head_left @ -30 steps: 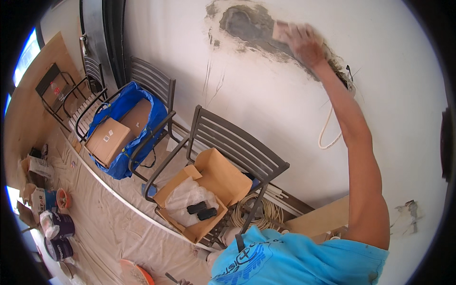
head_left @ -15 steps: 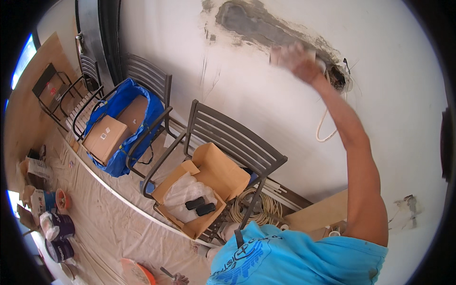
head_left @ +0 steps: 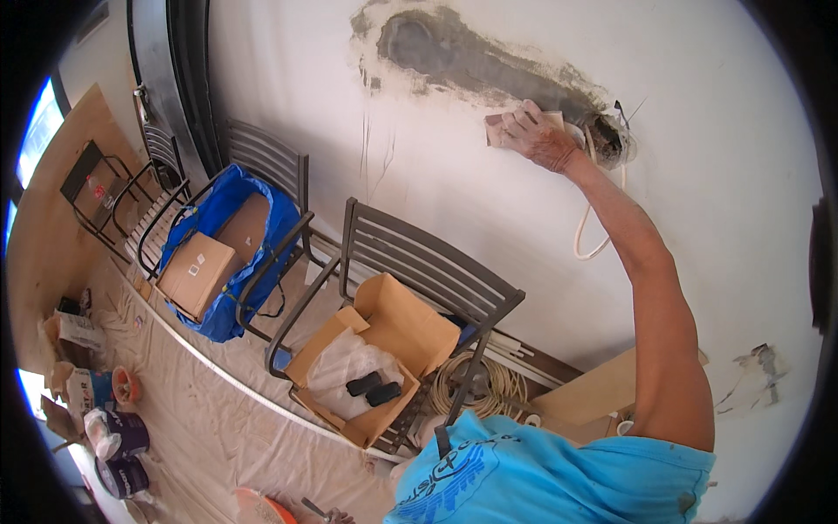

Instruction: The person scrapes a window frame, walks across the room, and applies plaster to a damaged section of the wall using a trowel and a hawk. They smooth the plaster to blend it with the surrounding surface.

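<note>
Our right hand [head_left: 541, 141] grips a pad [head_left: 495, 131] against the wall [head_left: 489, 196] just below the grey patch [head_left: 471, 63], fingers spread over its back, probably for even pressure. Our left hand [head_left: 339, 518], wrapped round a tool [head_left: 312, 506], hangs low, seemingly out of the way.

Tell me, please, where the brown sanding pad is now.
In the head view, the sanding pad is upper right of centre, in the right hand, by the lower edge of the grey wall patch.

A slatted chair [head_left: 347, 234] bears an open cardboard box [head_left: 408, 316] near a blue bag [head_left: 281, 208].
</note>
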